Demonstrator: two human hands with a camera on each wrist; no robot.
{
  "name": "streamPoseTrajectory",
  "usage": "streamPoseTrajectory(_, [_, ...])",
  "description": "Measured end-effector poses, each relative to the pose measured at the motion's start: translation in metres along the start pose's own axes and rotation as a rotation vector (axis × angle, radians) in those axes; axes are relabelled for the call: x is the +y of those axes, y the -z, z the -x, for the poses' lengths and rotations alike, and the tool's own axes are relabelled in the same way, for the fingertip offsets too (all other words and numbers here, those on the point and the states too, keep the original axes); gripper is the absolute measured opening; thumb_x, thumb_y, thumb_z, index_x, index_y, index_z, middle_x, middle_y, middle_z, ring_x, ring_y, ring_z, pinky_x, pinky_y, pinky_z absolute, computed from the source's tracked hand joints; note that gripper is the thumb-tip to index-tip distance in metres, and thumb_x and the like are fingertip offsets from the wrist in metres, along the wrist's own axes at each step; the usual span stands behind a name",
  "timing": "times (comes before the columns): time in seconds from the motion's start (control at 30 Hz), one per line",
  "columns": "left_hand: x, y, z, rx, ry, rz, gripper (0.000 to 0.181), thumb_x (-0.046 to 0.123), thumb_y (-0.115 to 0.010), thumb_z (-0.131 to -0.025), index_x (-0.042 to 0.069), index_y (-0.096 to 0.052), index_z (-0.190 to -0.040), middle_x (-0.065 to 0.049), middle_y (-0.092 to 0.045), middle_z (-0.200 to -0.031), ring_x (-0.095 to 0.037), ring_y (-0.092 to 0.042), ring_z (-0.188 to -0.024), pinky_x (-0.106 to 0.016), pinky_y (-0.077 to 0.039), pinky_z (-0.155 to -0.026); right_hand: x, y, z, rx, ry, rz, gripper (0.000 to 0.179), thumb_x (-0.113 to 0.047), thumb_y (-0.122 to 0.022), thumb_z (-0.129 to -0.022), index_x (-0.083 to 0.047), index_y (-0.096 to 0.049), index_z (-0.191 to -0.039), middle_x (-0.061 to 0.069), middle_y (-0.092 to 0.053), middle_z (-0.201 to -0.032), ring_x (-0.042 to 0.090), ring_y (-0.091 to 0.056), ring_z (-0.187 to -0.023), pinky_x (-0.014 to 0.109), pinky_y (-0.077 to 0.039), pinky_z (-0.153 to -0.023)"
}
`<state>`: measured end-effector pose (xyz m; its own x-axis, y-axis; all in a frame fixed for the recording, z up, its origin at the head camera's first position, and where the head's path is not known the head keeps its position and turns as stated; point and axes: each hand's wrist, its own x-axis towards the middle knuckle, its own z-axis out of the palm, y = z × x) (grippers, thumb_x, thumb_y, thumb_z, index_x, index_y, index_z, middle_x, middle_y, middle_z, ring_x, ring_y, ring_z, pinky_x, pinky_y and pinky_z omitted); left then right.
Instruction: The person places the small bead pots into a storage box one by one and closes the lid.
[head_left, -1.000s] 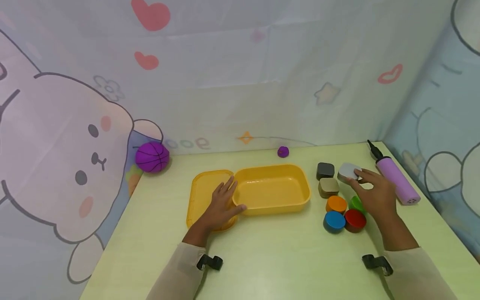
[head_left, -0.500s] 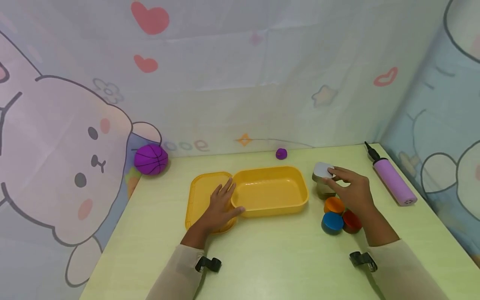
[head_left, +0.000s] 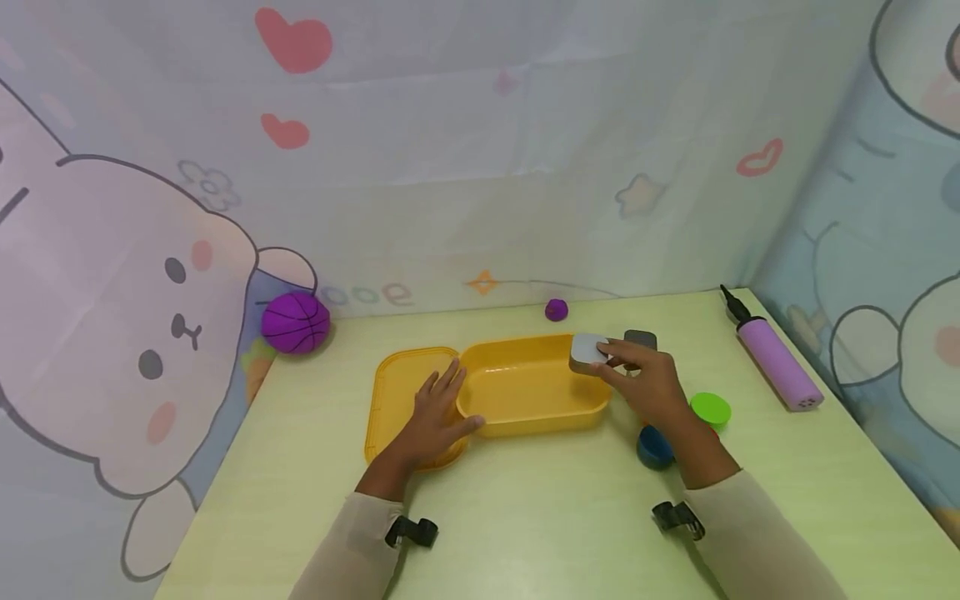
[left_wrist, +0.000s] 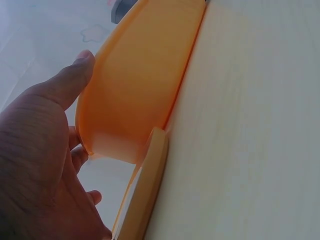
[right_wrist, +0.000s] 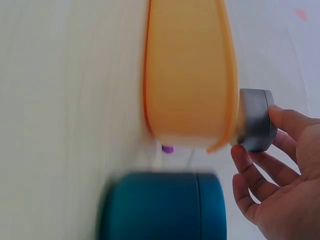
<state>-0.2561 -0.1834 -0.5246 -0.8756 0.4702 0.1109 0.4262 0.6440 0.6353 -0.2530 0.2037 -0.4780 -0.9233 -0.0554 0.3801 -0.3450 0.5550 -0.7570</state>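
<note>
My right hand (head_left: 648, 385) pinches a small rounded-square tin (head_left: 586, 353) with a light grey lid between thumb and fingers. It is held over the right end of a yellow rectangular container (head_left: 525, 423). Seen in the right wrist view, the tin (right_wrist: 256, 120) is just beyond the container's rim. At the left end, my left hand (head_left: 435, 423) touches the container's rim with fingers spread and fairly straight; in the left wrist view the thumb lies along the container (left_wrist: 132, 85). Under that hand lies a flat yellow lid (head_left: 392, 392), partly covered.
Right of the container are a dark square tin (head_left: 640, 339), a green round tin (head_left: 710, 410) and a blue round tin (head_left: 654, 448); others are hidden behind my right hand. A purple pump (head_left: 780, 364), a purple ball (head_left: 296, 322) and a small purple object (head_left: 556, 310) lie farther out.
My right hand has carried the grey-lidded tin leftward, from beside the other tins, past the dark tin and over the container's right end. The left hand has stayed at the rim.
</note>
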Motion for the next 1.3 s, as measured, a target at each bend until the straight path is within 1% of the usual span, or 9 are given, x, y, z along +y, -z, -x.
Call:
streamPoseTrajectory(0.07, [-0.001, 0.000, 0.000, -0.002, 0.004, 0.010, 0.107, 0.076, -0.052, -0.104, 0.006, -0.014, -0.176, -0.009, 0.001, -0.187, -0.055, 0.005, -0.169, -0.083, 0.002, -0.128, -0.004, -0.008, -0.004, -0.014, 0.010, -0.023, 0.040, -0.015, -0.083, -0.100, -0.006, -0.076, -0.138, 0.020, -0.073, -0.143, 0.029, -0.078, -0.102, 0.042, -0.062, -0.092])
streamPoseTrajectory(0.17, [-0.002, 0.000, 0.000, -0.008, 0.001, 0.018, 0.106, 0.075, -0.052, -0.105, 0.007, -0.013, -0.176, -0.009, 0.002, -0.187, -0.055, 0.007, -0.169, -0.085, 0.003, -0.126, -0.008, -0.021, -0.009, -0.042, 0.016, -0.027, 0.040, -0.014, -0.084, -0.098, -0.006, -0.077, -0.137, 0.018, -0.075, -0.140, 0.029, -0.077, -0.102, 0.049, -0.061, -0.093])
streamPoseTrajectory(0.33, [-0.002, 0.001, 0.001, -0.015, 0.003, 0.014, 0.108, 0.077, -0.051, -0.104, 0.007, -0.012, -0.176, -0.010, 0.003, -0.187, -0.055, 0.007, -0.169, -0.084, 0.003, -0.127, -0.013, -0.041, -0.019, -0.109, 0.044, 0.031, 0.042, -0.017, -0.086, -0.097, -0.007, -0.078, -0.136, 0.020, -0.078, -0.134, 0.032, -0.077, -0.101, 0.046, -0.060, -0.092])
streamPoseTrajectory(0.43, [-0.001, 0.002, 0.000, -0.008, 0.005, 0.011, 0.107, 0.076, -0.052, -0.104, 0.007, -0.013, -0.176, -0.010, 0.002, -0.187, -0.056, 0.005, -0.168, -0.084, 0.002, -0.127, -0.017, -0.048, -0.025, -0.143, 0.052, 0.051, 0.043, -0.020, -0.086, -0.096, -0.008, -0.078, -0.136, 0.019, -0.077, -0.136, 0.031, -0.077, -0.100, 0.042, -0.060, -0.088])
streamPoseTrajectory(0.53, [-0.001, 0.003, 0.000, -0.009, 0.008, 0.014, 0.105, 0.072, -0.055, -0.105, 0.007, -0.013, -0.176, -0.010, 0.001, -0.187, -0.056, 0.004, -0.169, -0.082, 0.001, -0.128, -0.021, -0.054, -0.031, -0.176, 0.042, 0.028, 0.042, -0.020, -0.086, -0.096, -0.007, -0.078, -0.135, 0.019, -0.077, -0.137, 0.030, -0.078, -0.099, 0.035, -0.059, -0.083])
streamPoseTrajectory(0.73, [0.000, 0.003, 0.000, -0.024, 0.016, 0.021, 0.104, 0.071, -0.056, -0.105, 0.009, -0.011, -0.176, -0.008, 0.003, -0.187, -0.055, 0.006, -0.169, -0.081, 0.003, -0.129, -0.025, -0.070, -0.039, -0.223, 0.008, -0.041, 0.039, -0.018, -0.089, -0.094, -0.005, -0.081, -0.130, 0.020, -0.081, -0.127, 0.026, -0.077, -0.091, 0.024, -0.056, -0.073])
streamPoseTrajectory(0.93, [-0.001, 0.002, -0.001, -0.013, 0.019, 0.024, 0.103, 0.070, -0.057, -0.105, 0.011, -0.013, -0.177, -0.007, 0.001, -0.187, -0.056, 0.005, -0.169, -0.082, 0.002, -0.128, -0.036, -0.091, -0.045, -0.287, -0.024, -0.022, 0.039, -0.021, -0.090, -0.093, -0.007, -0.082, -0.129, 0.017, -0.082, -0.125, 0.025, -0.078, -0.093, 0.027, -0.060, -0.074])
streamPoseTrajectory(1.07, [-0.001, 0.001, -0.001, -0.007, 0.024, 0.042, 0.099, 0.066, -0.059, -0.106, 0.012, -0.014, -0.177, -0.006, 0.001, -0.187, -0.055, 0.006, -0.169, -0.083, 0.002, -0.127, -0.040, -0.102, -0.048, -0.322, -0.056, -0.001, 0.038, -0.021, -0.089, -0.094, -0.007, -0.082, -0.129, 0.016, -0.082, -0.122, 0.021, -0.074, -0.090, 0.025, -0.058, -0.072])
streamPoseTrajectory(1.3, [-0.001, 0.000, 0.000, -0.026, 0.037, 0.047, 0.097, 0.061, -0.059, -0.108, 0.015, -0.010, -0.177, -0.002, 0.005, -0.187, -0.052, 0.010, -0.170, -0.082, 0.003, -0.128, -0.042, -0.115, -0.051, -0.353, -0.087, 0.001, 0.038, -0.015, -0.087, -0.095, -0.002, -0.080, -0.130, 0.018, -0.079, -0.130, 0.020, -0.074, -0.087, 0.029, -0.061, -0.074])
